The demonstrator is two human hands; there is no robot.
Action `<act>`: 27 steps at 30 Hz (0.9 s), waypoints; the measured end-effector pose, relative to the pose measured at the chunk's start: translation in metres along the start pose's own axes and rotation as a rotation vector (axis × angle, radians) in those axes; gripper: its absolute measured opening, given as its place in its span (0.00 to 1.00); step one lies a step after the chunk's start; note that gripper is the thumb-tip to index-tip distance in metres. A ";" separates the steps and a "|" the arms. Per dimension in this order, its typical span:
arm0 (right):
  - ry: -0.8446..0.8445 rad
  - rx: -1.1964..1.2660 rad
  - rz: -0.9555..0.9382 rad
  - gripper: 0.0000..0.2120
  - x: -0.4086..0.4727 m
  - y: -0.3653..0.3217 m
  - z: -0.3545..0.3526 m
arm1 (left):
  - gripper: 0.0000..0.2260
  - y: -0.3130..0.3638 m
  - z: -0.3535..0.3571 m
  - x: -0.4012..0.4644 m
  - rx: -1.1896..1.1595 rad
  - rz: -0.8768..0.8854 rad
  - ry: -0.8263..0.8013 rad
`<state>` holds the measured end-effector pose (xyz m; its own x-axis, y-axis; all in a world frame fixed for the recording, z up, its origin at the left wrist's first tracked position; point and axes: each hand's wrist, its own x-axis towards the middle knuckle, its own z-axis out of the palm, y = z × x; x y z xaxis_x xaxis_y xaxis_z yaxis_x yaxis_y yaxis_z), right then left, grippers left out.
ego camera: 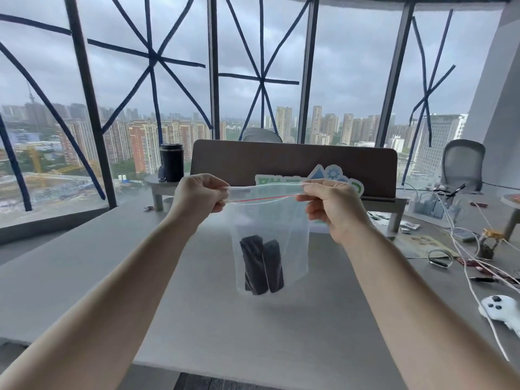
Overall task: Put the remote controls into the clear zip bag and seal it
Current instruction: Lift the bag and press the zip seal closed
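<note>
A clear zip bag [284, 223] with a red zip line hangs in the air above the grey desk [118, 266]. Two black remote controls [263, 264] stand side by side at its bottom. My left hand [198, 197] pinches the bag's top left corner. My right hand [330, 205] pinches the top right corner. The top edge is stretched taut between both hands, with a thin gap showing between the upper lip and the red line.
A dark desk divider [292, 161] stands behind the bag, with a black tumbler [171, 162] on a shelf at its left. Cables [461, 243], small gadgets and a white game controller [503, 309] clutter the desk's right side. An office chair [461, 164] sits far right.
</note>
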<state>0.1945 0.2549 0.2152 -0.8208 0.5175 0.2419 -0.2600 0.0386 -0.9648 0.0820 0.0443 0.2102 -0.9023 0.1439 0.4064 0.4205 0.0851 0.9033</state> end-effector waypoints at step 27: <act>0.198 -1.108 -0.275 0.14 -0.047 -0.068 -0.049 | 0.02 0.021 0.031 -0.046 -0.178 -0.051 -0.251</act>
<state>0.2757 0.2694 0.2641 -0.6862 0.4963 0.5318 0.2515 0.8479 -0.4667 0.1353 0.0701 0.2058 -0.8609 0.3845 0.3332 0.3318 -0.0722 0.9406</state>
